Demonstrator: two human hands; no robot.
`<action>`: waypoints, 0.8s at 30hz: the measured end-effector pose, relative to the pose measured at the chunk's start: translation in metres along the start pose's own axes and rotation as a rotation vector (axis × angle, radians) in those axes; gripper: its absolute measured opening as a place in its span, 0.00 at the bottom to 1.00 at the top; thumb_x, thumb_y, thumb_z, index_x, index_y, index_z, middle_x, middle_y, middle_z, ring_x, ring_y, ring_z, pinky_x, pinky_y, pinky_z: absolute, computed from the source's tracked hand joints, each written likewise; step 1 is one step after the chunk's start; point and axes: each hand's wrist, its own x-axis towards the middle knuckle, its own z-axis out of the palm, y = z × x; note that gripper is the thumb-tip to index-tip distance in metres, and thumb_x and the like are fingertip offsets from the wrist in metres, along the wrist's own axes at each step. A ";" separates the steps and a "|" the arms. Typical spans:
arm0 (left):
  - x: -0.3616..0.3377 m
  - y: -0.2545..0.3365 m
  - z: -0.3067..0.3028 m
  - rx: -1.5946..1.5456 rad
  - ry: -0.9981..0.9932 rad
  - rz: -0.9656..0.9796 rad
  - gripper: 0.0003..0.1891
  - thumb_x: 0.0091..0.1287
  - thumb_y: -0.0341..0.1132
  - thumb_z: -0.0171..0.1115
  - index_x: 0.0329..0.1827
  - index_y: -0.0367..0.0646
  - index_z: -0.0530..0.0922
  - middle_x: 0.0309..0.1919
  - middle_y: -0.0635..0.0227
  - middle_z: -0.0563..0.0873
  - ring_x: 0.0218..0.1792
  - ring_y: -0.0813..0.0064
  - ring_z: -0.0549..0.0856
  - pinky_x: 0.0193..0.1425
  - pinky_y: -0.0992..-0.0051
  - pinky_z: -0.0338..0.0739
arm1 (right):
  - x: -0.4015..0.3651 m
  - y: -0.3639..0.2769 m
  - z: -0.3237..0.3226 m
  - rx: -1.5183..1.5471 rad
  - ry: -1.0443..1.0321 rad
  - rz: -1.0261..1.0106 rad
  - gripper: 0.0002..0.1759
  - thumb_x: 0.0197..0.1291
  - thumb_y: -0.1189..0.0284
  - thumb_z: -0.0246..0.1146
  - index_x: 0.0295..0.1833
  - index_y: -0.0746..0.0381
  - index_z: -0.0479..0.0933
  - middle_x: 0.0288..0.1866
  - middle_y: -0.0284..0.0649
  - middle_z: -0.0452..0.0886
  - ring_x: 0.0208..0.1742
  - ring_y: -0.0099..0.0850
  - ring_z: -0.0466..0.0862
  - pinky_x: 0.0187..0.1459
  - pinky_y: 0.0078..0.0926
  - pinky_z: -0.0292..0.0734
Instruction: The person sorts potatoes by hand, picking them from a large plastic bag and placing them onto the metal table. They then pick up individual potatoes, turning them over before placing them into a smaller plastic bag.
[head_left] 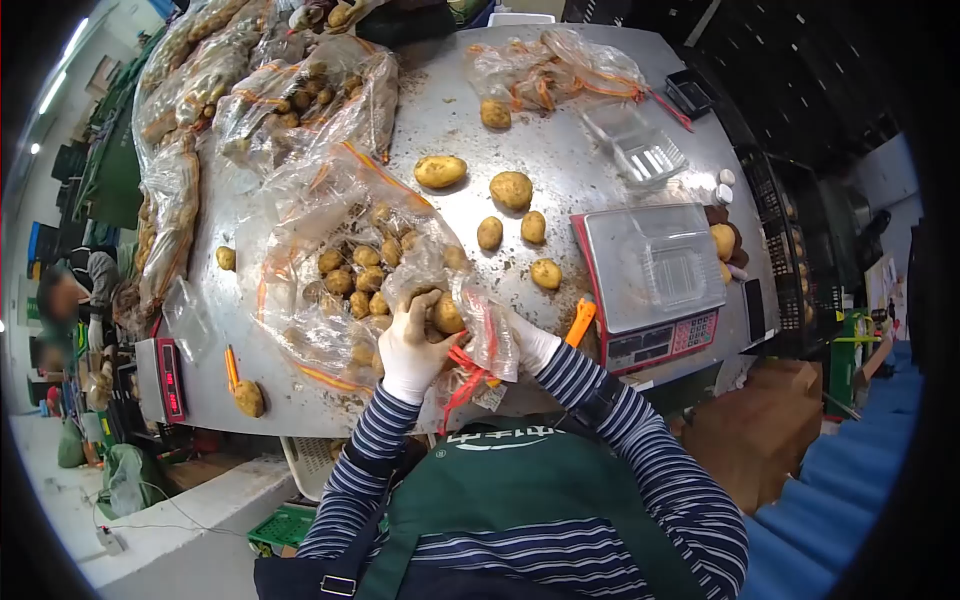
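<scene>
A clear plastic bag [300, 250] with orange stripes lies on the metal table, several potatoes [367, 278] inside it. My left hand [408, 352], in a white glove, is closed around a potato [447, 316] at the near end of the bag. Bunched plastic rises beside it, with a red tie ribbon [462, 380] hanging down. On the other side, my right hand [533, 345], also gloved, grips this gathered plastic; the film hides most of its fingers. An orange-handled tool [581, 322] lies just beyond the right wrist.
Loose potatoes [511, 190] lie beyond the bag. A scale [650, 270] on the right carries a clear plastic tray [672, 272]; more trays [645, 155] lie behind. Full potato bags [310, 95] line the far left. An orange cutter [231, 368] and another scale [168, 380] are near left.
</scene>
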 end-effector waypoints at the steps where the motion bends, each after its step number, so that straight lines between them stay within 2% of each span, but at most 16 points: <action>1: 0.005 0.008 -0.007 0.024 -0.008 0.036 0.30 0.46 0.29 0.77 0.55 0.44 0.74 0.53 0.57 0.80 0.41 0.70 0.86 0.42 0.75 0.82 | -0.001 0.002 0.000 -0.144 -0.003 -0.066 0.20 0.69 0.66 0.57 0.62 0.62 0.67 0.45 0.32 0.78 0.44 0.18 0.78 0.44 0.22 0.80; 2: 0.004 0.008 -0.011 0.023 -0.007 0.033 0.30 0.46 0.29 0.77 0.55 0.44 0.74 0.53 0.57 0.80 0.41 0.70 0.86 0.42 0.75 0.82 | -0.003 0.004 0.000 0.094 0.035 0.015 0.19 0.68 0.65 0.57 0.61 0.62 0.69 0.45 0.31 0.78 0.42 0.20 0.79 0.43 0.21 0.80; 3: 0.001 0.007 -0.015 -0.195 -0.051 -0.072 0.32 0.46 0.27 0.76 0.57 0.42 0.72 0.57 0.58 0.77 0.40 0.71 0.86 0.41 0.77 0.83 | -0.005 0.003 -0.002 0.091 0.037 0.021 0.19 0.68 0.65 0.57 0.61 0.62 0.69 0.45 0.31 0.78 0.42 0.20 0.79 0.43 0.21 0.80; 4: -0.002 0.004 -0.019 -0.412 -0.093 -0.176 0.34 0.47 0.24 0.75 0.60 0.41 0.71 0.61 0.60 0.75 0.40 0.72 0.86 0.41 0.78 0.84 | -0.009 0.001 -0.007 -0.156 -0.040 -0.112 0.22 0.68 0.66 0.58 0.64 0.62 0.66 0.51 0.33 0.76 0.48 0.22 0.78 0.48 0.21 0.78; 5: -0.006 -0.010 -0.020 -0.757 -0.046 -0.361 0.37 0.50 0.20 0.71 0.66 0.39 0.65 0.66 0.60 0.71 0.37 0.74 0.86 0.40 0.80 0.85 | -0.010 -0.001 -0.009 -0.403 -0.120 -0.248 0.25 0.67 0.67 0.58 0.67 0.62 0.64 0.57 0.36 0.75 0.54 0.25 0.78 0.54 0.22 0.77; 6: -0.006 -0.017 -0.025 -0.851 0.008 -0.459 0.35 0.55 0.24 0.69 0.67 0.41 0.64 0.61 0.58 0.75 0.34 0.74 0.86 0.35 0.79 0.84 | -0.015 -0.016 0.011 -1.128 0.019 -0.779 0.32 0.66 0.74 0.58 0.73 0.62 0.56 0.70 0.39 0.65 0.68 0.27 0.68 0.67 0.24 0.66; 7: -0.007 -0.025 -0.033 -0.943 0.064 -0.558 0.32 0.61 0.27 0.67 0.67 0.43 0.64 0.56 0.56 0.78 0.31 0.74 0.86 0.30 0.79 0.83 | -0.017 -0.016 0.013 -1.128 0.018 -0.778 0.32 0.66 0.74 0.58 0.73 0.62 0.56 0.70 0.39 0.65 0.68 0.27 0.68 0.67 0.24 0.66; 8: -0.015 -0.049 -0.032 -0.951 0.040 -0.792 0.30 0.63 0.28 0.65 0.67 0.40 0.63 0.43 0.57 0.84 0.27 0.75 0.85 0.27 0.77 0.83 | -0.020 -0.015 0.014 -0.666 -0.033 -0.603 0.33 0.66 0.77 0.57 0.74 0.61 0.53 0.73 0.39 0.60 0.72 0.27 0.63 0.71 0.25 0.61; 9: -0.022 -0.086 -0.009 -0.952 0.194 -0.619 0.25 0.63 0.30 0.64 0.63 0.38 0.68 0.30 0.62 0.86 0.25 0.74 0.85 0.24 0.73 0.83 | -0.023 -0.013 0.014 -0.210 -0.081 -0.415 0.35 0.66 0.79 0.56 0.76 0.61 0.50 0.77 0.39 0.55 0.76 0.27 0.57 0.74 0.26 0.56; 11: -0.038 -0.120 -0.018 -1.515 -0.347 -1.207 0.21 0.64 0.32 0.64 0.60 0.40 0.73 0.38 0.61 0.86 0.33 0.72 0.86 0.33 0.70 0.85 | -0.020 0.002 0.001 -0.215 -0.088 -0.498 0.33 0.66 0.82 0.53 0.75 0.61 0.51 0.75 0.39 0.57 0.74 0.29 0.62 0.73 0.27 0.58; 13: -0.115 -0.222 0.057 -1.679 -0.455 -1.269 0.18 0.63 0.32 0.64 0.56 0.40 0.76 0.45 0.60 0.85 0.43 0.71 0.86 0.44 0.71 0.84 | -0.019 0.004 0.003 0.072 0.159 -0.344 0.28 0.71 0.65 0.51 0.72 0.62 0.57 0.71 0.45 0.65 0.73 0.35 0.64 0.73 0.36 0.62; 14: -0.117 -0.210 0.053 -1.680 -0.446 -1.265 0.18 0.63 0.32 0.64 0.56 0.40 0.76 0.45 0.60 0.85 0.43 0.71 0.86 0.44 0.71 0.84 | -0.025 -0.013 0.018 0.161 0.189 -0.287 0.25 0.74 0.62 0.45 0.71 0.62 0.59 0.70 0.44 0.66 0.70 0.35 0.68 0.71 0.35 0.65; 16: -0.107 -0.152 0.037 -1.148 -0.543 -1.067 0.19 0.62 0.32 0.64 0.55 0.37 0.75 0.48 0.60 0.84 0.46 0.74 0.84 0.49 0.74 0.81 | -0.027 -0.025 0.026 0.221 0.192 -0.214 0.25 0.74 0.63 0.46 0.71 0.62 0.60 0.68 0.44 0.67 0.67 0.35 0.69 0.69 0.34 0.67; 17: -0.100 -0.134 0.026 -1.153 -0.543 -1.066 0.19 0.62 0.32 0.64 0.55 0.37 0.75 0.48 0.60 0.84 0.46 0.74 0.84 0.49 0.74 0.81 | -0.024 -0.028 0.026 0.226 0.183 -0.185 0.25 0.73 0.64 0.47 0.71 0.62 0.60 0.67 0.43 0.68 0.66 0.34 0.70 0.67 0.34 0.68; 23: -0.034 -0.053 -0.031 -1.044 -0.427 -0.679 0.18 0.61 0.31 0.64 0.53 0.34 0.75 0.47 0.62 0.84 0.43 0.76 0.83 0.46 0.75 0.79 | 0.002 -0.014 0.022 0.157 0.193 -0.101 0.25 0.71 0.66 0.52 0.70 0.62 0.60 0.62 0.42 0.71 0.59 0.32 0.75 0.61 0.31 0.73; 24: -0.031 -0.043 -0.029 -1.077 -0.376 -0.733 0.18 0.61 0.31 0.64 0.54 0.34 0.74 0.46 0.62 0.84 0.43 0.77 0.83 0.46 0.76 0.78 | 0.010 0.007 0.023 0.115 0.231 -0.083 0.26 0.71 0.67 0.52 0.70 0.62 0.60 0.61 0.42 0.71 0.58 0.32 0.76 0.60 0.31 0.74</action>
